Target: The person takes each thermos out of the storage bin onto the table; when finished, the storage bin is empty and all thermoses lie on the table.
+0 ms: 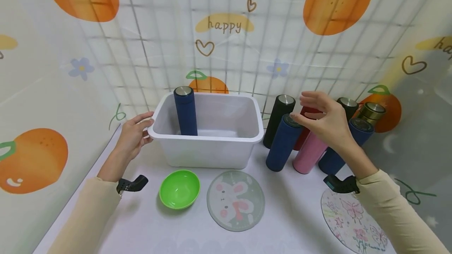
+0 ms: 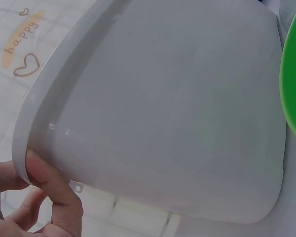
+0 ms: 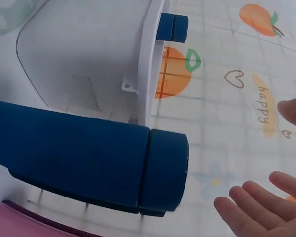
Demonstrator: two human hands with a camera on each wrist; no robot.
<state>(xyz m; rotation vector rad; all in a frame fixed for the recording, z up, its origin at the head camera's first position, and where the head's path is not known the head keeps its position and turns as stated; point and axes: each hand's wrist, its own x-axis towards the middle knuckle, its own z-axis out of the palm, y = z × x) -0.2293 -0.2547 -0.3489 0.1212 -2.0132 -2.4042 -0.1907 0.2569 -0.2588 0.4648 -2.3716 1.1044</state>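
Note:
My left hand (image 1: 131,138) pinches the left end of the rim of a white plastic bin (image 1: 208,152); in the left wrist view, its thumb and fingers lie on either side of that rim. Inside the bin stands a dark blue thermos bottle (image 1: 186,113) with a silver top. My right hand (image 1: 326,122) hovers, fingers spread from the thumb and nothing held, just above a second blue thermos (image 1: 282,144) to the right of the bin. The right wrist view shows this blue thermos (image 3: 74,153) apart from the fingers.
Around the right hand stand a black thermos (image 1: 275,122), a pink one (image 1: 308,155), a partly hidden red one (image 1: 301,141) and several others. A green bowl (image 1: 180,189) and a round rabbit mat (image 1: 235,201) lie in front of the bin. A butterfly mat (image 1: 349,218) lies near the right sleeve.

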